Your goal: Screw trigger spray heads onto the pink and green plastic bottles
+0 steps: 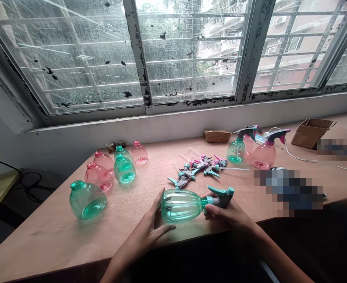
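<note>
A clear green spray bottle lies on its side near the front edge of the wooden table. My left hand cups the bottle's round base, fingers wrapped on it. My right hand pinches the bottle's neck collar just below the teal and grey trigger head, which sits on the neck and points right.
Several headless green and pink bottles lie at the left, one green bottle closest. Loose trigger heads with dip tubes are piled mid-table. Finished spray bottles stand at the right, beside an open cardboard box and a small brown box.
</note>
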`<action>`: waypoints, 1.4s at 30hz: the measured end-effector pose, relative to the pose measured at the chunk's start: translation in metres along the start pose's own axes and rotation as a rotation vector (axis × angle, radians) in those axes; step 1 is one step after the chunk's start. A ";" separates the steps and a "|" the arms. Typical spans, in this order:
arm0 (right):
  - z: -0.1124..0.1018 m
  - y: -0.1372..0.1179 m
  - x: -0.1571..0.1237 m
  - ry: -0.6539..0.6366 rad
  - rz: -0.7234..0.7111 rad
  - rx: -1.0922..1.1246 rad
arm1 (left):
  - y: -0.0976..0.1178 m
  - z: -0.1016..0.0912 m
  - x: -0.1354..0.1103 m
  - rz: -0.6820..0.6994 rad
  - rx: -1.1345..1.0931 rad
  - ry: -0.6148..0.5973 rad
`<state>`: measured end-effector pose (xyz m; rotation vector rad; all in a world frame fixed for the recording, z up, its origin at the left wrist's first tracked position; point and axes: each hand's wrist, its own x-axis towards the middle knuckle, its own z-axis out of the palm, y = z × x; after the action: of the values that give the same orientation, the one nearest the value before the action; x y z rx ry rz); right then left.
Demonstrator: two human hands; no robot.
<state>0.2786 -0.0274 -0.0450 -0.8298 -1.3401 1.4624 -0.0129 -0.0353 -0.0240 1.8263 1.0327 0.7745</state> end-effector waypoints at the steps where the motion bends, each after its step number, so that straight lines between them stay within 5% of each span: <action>1: 0.000 -0.001 0.000 -0.003 0.001 -0.006 | 0.000 0.000 0.000 -0.007 0.001 -0.004; 10: 0.002 -0.002 0.000 0.001 -0.004 0.001 | 0.004 -0.002 -0.001 -0.023 -0.037 -0.056; 18: 0.002 -0.002 -0.001 0.004 0.000 0.024 | 0.002 0.002 -0.002 0.023 0.175 0.039; 31: 0.000 0.002 0.001 -0.005 -0.027 0.052 | -0.003 0.002 -0.001 0.039 0.112 0.046; 42: -0.001 0.004 0.003 -0.011 -0.040 0.071 | -0.001 -0.004 -0.006 -0.008 0.129 -0.037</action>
<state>0.2774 -0.0241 -0.0490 -0.7463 -1.2980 1.4768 -0.0190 -0.0388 -0.0238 1.9371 1.0864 0.6805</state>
